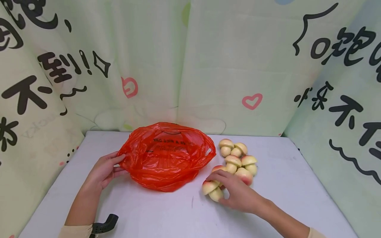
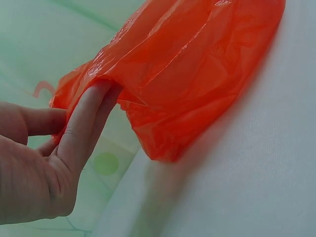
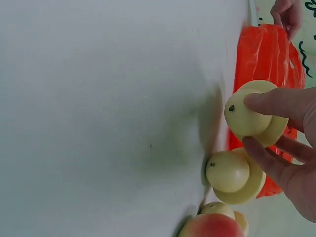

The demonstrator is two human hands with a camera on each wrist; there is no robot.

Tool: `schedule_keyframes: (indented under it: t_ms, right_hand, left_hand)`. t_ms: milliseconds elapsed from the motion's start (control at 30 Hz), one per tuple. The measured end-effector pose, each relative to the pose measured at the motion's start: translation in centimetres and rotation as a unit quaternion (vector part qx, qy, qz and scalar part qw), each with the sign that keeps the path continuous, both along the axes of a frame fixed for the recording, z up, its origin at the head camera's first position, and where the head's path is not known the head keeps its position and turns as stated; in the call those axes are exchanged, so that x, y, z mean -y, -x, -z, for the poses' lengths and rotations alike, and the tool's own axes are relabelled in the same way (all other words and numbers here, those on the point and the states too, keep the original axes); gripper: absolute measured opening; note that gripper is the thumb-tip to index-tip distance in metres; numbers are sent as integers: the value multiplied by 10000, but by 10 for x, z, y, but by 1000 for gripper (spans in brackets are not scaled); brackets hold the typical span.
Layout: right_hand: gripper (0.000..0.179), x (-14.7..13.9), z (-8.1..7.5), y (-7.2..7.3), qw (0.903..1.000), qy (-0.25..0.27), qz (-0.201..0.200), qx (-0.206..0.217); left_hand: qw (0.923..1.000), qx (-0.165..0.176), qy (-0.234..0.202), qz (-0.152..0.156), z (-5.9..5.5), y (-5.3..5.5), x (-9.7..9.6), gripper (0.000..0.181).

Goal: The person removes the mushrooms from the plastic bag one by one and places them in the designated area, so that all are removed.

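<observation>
A red plastic bag point(image 1: 166, 158) with dark print lies crumpled on the table, left of a cluster of mushrooms. My left hand point(image 1: 104, 170) pinches the bag's left edge. In the left wrist view the fingers go inside the rim and the thumb lies outside. Near the bag's right side, my right hand point(image 1: 239, 193) grips a mushroom point(image 3: 242, 116) between thumb and fingers, its cap pale with a reddish tint. In the right wrist view another mushroom point(image 3: 227, 170) sits close beside the held one. The right hand partly covers some mushrooms in the head view.
Several more mushrooms with pale stems, such as a far mushroom point(image 1: 226, 143) and a red-tinted mushroom point(image 1: 244, 176), are grouped right of the bag. The white table point(image 1: 166, 215) is enclosed by a pale green curtain point(image 1: 214, 66) with black lettering at back and sides.
</observation>
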State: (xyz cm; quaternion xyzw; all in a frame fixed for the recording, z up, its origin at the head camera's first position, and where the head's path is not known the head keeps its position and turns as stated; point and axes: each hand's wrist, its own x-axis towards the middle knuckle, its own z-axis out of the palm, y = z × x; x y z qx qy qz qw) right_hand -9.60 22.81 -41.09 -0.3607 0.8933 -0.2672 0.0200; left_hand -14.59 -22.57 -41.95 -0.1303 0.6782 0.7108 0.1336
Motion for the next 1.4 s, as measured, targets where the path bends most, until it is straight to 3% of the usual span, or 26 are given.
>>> schedule_keyframes:
  t_ms: [267, 500, 867, 1133, 1400]
  right_hand:
    - [55, 0, 3, -6, 9965, -769, 291, -144]
    - [56, -2, 3, -8, 9952, -853, 303, -367]
    - [56, -4, 2, -9, 9943, -938, 359, -349]
    - [59, -4, 6, -10, 9943, -647, 243, -816]
    - [60, -5, 7, -13, 9942, -699, 365, -727]
  left_hand:
    - [10000, -26, -82, 38, 3, 0, 0, 63]
    - [10000, 4, -48, 20, 2, 0, -1, 63]
    - [10000, 34, -2, -4, -1, 0, -1, 62]
    - [10000, 75, -46, 1, 0, -1, -2, 64]
    - [10000, 74, -5, -15, -1, 0, -1, 64]
